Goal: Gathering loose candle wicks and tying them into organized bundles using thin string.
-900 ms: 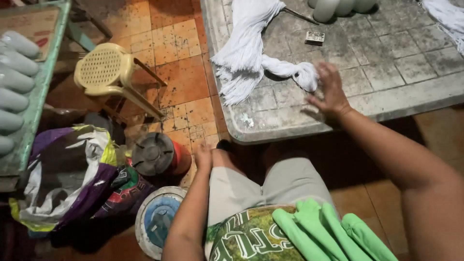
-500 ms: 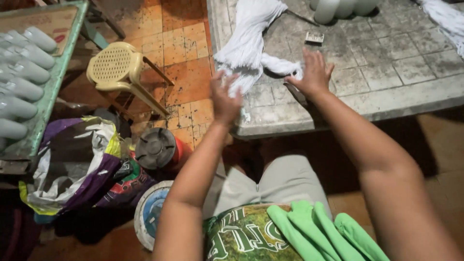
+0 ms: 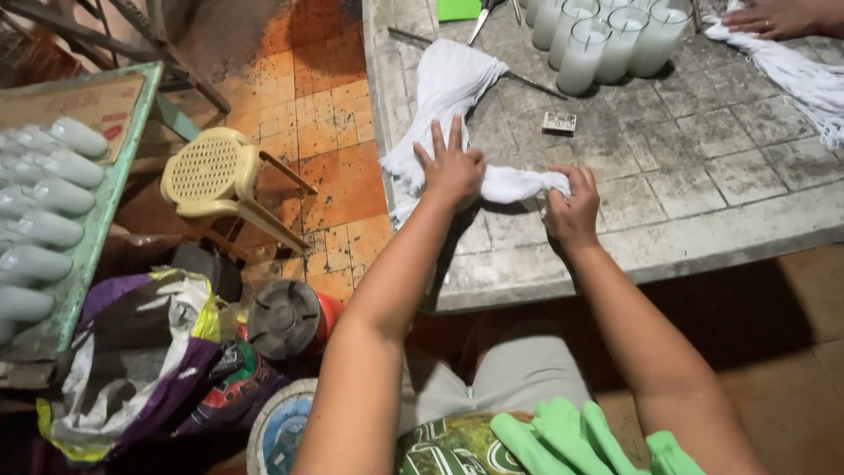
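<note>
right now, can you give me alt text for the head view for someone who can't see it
A person's left hand presses flat on a bundle of white string while the right hand grips its end, on a grey tiled table. White candles in glasses stand behind; a yellow plastic stool sits on the orange floor.

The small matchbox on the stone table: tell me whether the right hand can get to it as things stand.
Probably yes. The small box lies just beyond the right hand, with only bare table between them. That hand grips the white string bundle, so it must let go first.
</note>
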